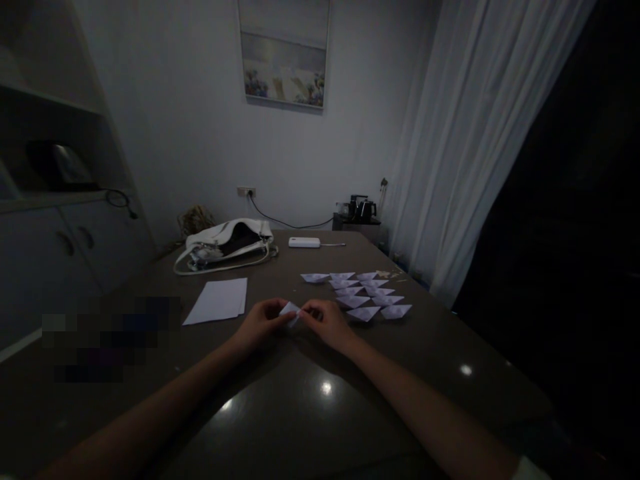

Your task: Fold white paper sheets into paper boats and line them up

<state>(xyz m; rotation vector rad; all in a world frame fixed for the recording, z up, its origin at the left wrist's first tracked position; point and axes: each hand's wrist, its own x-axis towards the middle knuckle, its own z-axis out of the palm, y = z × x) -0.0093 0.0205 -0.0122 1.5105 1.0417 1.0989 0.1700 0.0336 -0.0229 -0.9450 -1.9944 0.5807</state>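
Between my two hands is a small piece of folded white paper [289, 309], pinched from both sides just above the table. My left hand [261, 322] is closed on its left part, thumb along the near side. The fingertips of my right hand [327, 321] grip its right edge. Part of the fold is hidden behind my fingers. Several folded paper boats [363, 313] stand in rows to the right of my right hand. Left of my left hand lies a stack of white paper sheets [219, 300].
A white handbag [227, 240] with its strap lies at the back left of the dark glossy table [280, 427]. A white power bank [304, 243] with a short cable lies at the far middle. Small scraps [387, 274] sit beyond the boats. A black kettle [365, 211] stands behind the table.
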